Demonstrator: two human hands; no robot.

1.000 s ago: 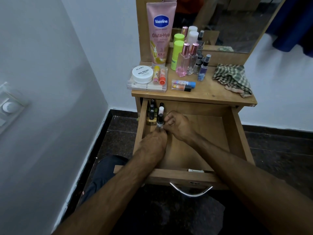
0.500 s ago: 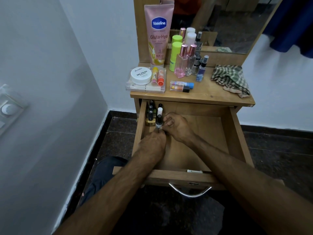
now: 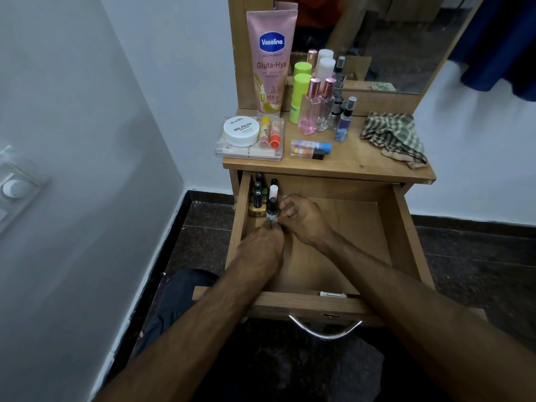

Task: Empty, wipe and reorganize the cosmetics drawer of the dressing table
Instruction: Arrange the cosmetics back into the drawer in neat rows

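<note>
We are restocking: our left hand (image 3: 265, 242) and right hand (image 3: 301, 219) together pinch a black-capped bottle (image 3: 272, 211) in the drawer (image 3: 327, 256)'s back-left corner; most cosmetics wait on the tabletop (image 3: 362, 161).

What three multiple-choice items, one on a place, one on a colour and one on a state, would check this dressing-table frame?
1. Where do the nail polish bottles stand in the drawer?
A. back left corner
B. front right corner
C. middle

2. What colour is the Vaseline tube?
A. blue
B. pink
C. green

3. What is the state of the checked cloth?
A. folded inside the drawer
B. held in the right hand
C. lying crumpled on the tabletop

Answers: 1 A, the bottles line the left wall at the back, where the left hand and right hand meet at the nearest one. 2 B, its body is pink under a blue logo. 3 C, it lies at the top's right end, untouched.
</note>
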